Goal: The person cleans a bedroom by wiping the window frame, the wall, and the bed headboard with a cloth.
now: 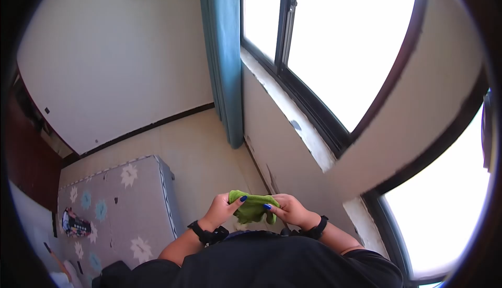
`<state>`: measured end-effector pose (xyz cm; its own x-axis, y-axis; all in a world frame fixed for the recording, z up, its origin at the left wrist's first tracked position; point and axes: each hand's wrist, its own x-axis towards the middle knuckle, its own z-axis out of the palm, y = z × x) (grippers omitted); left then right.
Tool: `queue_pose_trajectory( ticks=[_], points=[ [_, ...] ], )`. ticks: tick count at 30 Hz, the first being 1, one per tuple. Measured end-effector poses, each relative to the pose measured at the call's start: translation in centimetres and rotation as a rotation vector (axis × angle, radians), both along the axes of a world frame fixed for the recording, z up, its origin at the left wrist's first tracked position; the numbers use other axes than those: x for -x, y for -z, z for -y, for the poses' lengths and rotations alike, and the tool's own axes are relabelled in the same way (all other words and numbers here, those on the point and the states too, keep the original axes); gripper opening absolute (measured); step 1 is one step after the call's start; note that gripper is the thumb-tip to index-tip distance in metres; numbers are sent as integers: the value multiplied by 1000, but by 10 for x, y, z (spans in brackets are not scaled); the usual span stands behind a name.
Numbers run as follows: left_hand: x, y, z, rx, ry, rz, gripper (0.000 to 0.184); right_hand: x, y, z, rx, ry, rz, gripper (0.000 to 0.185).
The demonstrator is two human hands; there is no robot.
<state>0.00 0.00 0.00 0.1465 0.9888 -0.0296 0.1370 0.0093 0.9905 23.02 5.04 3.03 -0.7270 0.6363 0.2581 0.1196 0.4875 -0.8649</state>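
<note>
A green cloth (252,207) is stretched between my two hands, close in front of my body. My left hand (222,209) pinches its left end, thumb on top. On the other side my right hand (288,209) grips the right end, also with the thumb over the fabric. The cloth sags a little and hangs in folds below the thumbs. The fingers behind it are mostly hidden. Each wrist wears a black band.
To the right is a bright window (334,37) with a dark frame and a worn white sill (293,115). A blue curtain (224,68) hangs beside it. At lower left stands a grey flowered mattress (125,204) with a patterned bundle (77,223) on it.
</note>
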Motion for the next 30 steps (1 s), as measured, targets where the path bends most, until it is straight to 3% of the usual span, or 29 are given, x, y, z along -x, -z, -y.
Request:
queue_pose_trajectory(
  ticks=[2,5,7,11,13,15,17,20,22,23,25,26,27,29,30],
  points=[
    [-6,6,-2,-84,-28,48,36,-3,-6,-6,-183,16,15,16],
    [62,1,-94,51,-57,231,39,60,-25,-94,-176,113,-56,15],
    [71,-15,-136,-25,-58,226,40,68,-36,-132,-326,151,-36,15],
    [72,-2,-185,-33,-54,287,40,74,-31,-166,-58,266,-112,20],
    [74,5,-219,-41,-39,307,38,70,-24,-195,-152,259,195,26],
    [77,3,-254,-44,-95,337,37,71,-20,-228,-242,226,263,33],
    [79,-11,-286,-78,-100,239,37,74,-20,-255,-469,298,457,37],
    [85,-22,-341,-239,-23,126,37,75,-25,-290,-329,363,612,46],
    [92,-40,-371,-397,124,-227,43,72,-27,-307,-155,334,814,53],
    [97,-46,-388,-394,144,-224,43,69,-32,-317,-141,350,815,53],
    [106,-52,-414,-578,332,-961,52,66,-41,-327,-41,317,907,54],
    [103,-51,-427,-390,387,-850,57,59,-37,-334,-47,329,875,56],
    [98,-57,-436,-399,406,-844,57,55,-39,-339,-37,348,879,56],
    [86,-70,-456,133,609,-574,56,47,-44,-345,88,364,806,55],
    [79,-67,-465,141,638,-569,56,42,-45,-344,113,381,811,55]
  ],
)
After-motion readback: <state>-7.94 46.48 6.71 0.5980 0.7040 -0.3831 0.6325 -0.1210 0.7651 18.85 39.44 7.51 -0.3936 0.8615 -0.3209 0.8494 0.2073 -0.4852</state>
